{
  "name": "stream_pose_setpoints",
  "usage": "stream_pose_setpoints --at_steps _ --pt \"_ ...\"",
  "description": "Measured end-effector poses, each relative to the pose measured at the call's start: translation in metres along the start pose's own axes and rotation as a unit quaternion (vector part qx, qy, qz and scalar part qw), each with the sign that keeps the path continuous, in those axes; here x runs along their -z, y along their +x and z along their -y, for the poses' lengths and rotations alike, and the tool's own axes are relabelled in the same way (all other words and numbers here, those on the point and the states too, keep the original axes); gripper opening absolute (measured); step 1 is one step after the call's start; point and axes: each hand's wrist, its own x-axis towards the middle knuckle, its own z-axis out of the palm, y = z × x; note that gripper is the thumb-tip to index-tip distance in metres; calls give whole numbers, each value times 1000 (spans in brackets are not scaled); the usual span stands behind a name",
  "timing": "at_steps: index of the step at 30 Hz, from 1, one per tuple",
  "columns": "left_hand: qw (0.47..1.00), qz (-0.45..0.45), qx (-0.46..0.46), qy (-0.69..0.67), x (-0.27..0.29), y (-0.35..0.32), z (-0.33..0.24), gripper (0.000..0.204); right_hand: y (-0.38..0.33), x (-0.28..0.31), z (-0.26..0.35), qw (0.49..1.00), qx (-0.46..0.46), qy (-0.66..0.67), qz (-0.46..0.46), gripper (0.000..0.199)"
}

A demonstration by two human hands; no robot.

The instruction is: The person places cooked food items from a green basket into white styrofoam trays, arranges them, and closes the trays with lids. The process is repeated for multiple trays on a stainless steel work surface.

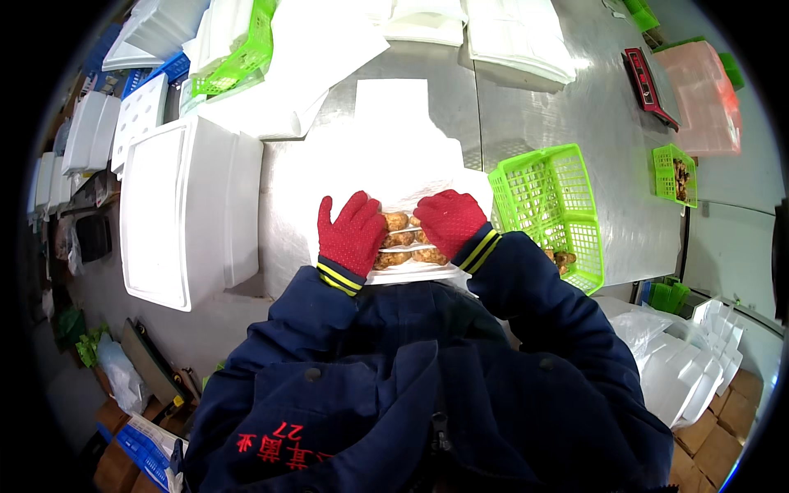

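Note:
A white tray (403, 278) stands close to my body, with rows of brown, lumpy mushrooms (398, 239) in it and white strips between the rows. My left hand (352, 237), in a red knitted glove, rests at the tray's left side. Its fingers are apart, with the tips near the upper left mushrooms. Over the right part of the tray, my right hand (452, 223), gloved the same way, has its fingers bent down and together. Its fingertips and whatever they hold are hidden. White sheeting (390, 140) spreads under and beyond the tray.
A green basket (549, 193) with some mushrooms stands right of my right hand. White foam boxes (193, 209) are at the left. Stacked white sheets (522, 41) lie at the back of the metal table (329, 135). A red scale (652, 89) and a small green basket (675, 174) sit farther right.

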Motion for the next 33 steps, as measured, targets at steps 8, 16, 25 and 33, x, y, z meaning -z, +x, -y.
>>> stream_pose_setpoints --at_steps 8,16,25,33 --pt "953 -151 144 -218 6 21 17 39 54 -13 -103 944 -229 188 -144 52" --pt "920 -129 221 -297 -11 13 40 63 17 11 -57 880 -151 353 -278 46" --pt "911 -45 246 -326 -27 17 33 50 -19 -7 -53 869 -105 393 -282 26" --pt "849 -76 345 -394 -29 -4 26 26 -3 -27 -47 912 -129 308 -237 29"
